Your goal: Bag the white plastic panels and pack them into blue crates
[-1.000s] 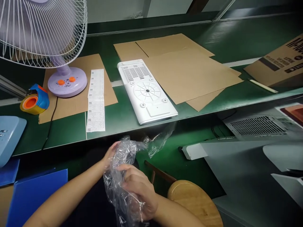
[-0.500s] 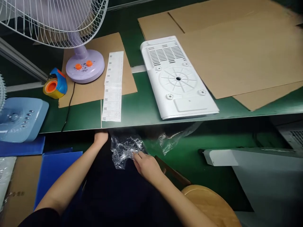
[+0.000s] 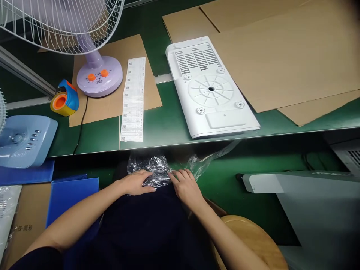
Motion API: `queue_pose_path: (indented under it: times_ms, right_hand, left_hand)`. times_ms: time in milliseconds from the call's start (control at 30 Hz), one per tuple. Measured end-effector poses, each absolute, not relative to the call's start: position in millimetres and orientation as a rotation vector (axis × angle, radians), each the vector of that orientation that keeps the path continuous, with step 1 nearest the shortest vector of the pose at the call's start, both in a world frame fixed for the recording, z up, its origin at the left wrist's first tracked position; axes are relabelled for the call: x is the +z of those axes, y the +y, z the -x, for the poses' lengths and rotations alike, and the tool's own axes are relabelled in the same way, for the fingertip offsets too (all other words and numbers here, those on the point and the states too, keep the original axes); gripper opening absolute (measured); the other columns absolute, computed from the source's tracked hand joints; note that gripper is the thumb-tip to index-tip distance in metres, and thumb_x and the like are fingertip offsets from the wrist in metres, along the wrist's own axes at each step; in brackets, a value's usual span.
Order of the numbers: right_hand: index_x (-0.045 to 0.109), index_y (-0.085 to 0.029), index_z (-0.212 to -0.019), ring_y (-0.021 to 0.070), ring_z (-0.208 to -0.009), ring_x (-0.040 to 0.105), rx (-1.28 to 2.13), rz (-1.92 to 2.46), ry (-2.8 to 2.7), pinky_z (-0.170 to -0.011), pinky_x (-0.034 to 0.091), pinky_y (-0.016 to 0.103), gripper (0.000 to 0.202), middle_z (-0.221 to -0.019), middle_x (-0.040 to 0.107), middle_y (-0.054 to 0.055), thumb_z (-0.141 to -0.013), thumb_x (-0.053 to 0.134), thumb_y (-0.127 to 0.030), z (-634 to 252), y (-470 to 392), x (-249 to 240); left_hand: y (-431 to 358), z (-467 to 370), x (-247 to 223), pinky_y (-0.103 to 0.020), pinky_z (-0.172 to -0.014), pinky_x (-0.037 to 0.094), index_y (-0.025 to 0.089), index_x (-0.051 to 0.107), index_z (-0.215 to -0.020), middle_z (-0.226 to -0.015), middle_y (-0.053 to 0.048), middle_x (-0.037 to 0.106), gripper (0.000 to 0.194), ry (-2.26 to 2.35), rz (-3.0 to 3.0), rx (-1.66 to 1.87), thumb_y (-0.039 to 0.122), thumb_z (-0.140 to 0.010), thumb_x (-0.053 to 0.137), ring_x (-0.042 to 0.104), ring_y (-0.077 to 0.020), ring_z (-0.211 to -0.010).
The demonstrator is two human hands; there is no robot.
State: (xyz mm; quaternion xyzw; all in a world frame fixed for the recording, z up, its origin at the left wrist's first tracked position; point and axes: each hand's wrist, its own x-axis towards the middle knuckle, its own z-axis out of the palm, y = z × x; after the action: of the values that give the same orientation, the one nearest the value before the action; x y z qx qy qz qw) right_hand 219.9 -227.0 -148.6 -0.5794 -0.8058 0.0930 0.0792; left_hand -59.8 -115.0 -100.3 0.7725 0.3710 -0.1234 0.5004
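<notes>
A crumpled clear plastic bag [image 3: 159, 168] lies across my lap, below the bench's front edge. My right hand [image 3: 186, 187] pinches it at the right, fingertips pressed together on the film. From the left, my left hand [image 3: 137, 182] reaches to the bag's near side, its thumb apart from the fingers and the film beside the fingertips. On the bench above, a white flat plastic housing [image 3: 210, 90] rests with its vents and round ribbed recess facing up.
A purple fan [image 3: 99, 77], a tape dispenser [image 3: 65, 98] and printed label strips [image 3: 133, 99] are on the green bench [image 3: 160, 127]. Cardboard sheets [image 3: 281, 63] cover its right side. A blue fan base [image 3: 28, 140] is at left, a wooden stool [image 3: 253, 240] at lower right.
My left hand has come out from under the bench edge and moved right and down to the plastic bag. My right hand has shifted slightly right and up, still on the film.
</notes>
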Motion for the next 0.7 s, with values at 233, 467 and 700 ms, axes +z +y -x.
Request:
queue_pose_path:
  times_ms: [233,467,700]
  right_hand:
    - [0.069,-0.021,-0.141,0.0311,-0.112,0.071,0.459,1.628,-1.663,-0.1,0.061,0.055,0.036,-0.124,0.075,0.014,-0.107,0.063,-0.029,-239,-213,-104]
    - [0.063,-0.017,-0.134,0.0298,-0.119,0.075,0.556,1.243,-0.487,-0.117,0.055,0.061,0.053,-0.132,0.072,0.016,-0.093,0.085,-0.044,-251,-138,-3]
    - [0.065,-0.018,-0.109,0.0285,-0.126,0.068,0.727,1.212,-0.102,-0.118,0.054,0.064,0.043,-0.126,0.065,0.012,-0.077,0.09,-0.03,-276,-96,3]
  left_hand:
    - [-133,53,-95,-0.049,-0.11,0.05,0.022,0.082,-0.108,-0.131,-0.015,0.068,0.038,0.859,-2.183,-0.184,0.046,-0.111,0.053,0.061,-0.0351,-0.127]
    - [-133,49,-114,-0.042,-0.094,0.051,0.021,0.074,-0.099,-0.1,-0.011,0.073,0.04,1.084,-2.006,-0.164,0.037,-0.113,0.04,0.068,-0.0287,-0.098]
    - [-130,51,-147,-0.035,-0.078,0.049,0.023,0.069,-0.093,-0.091,-0.006,0.077,0.036,1.283,-1.497,0.085,0.046,-0.107,0.045,0.069,-0.0233,-0.079]
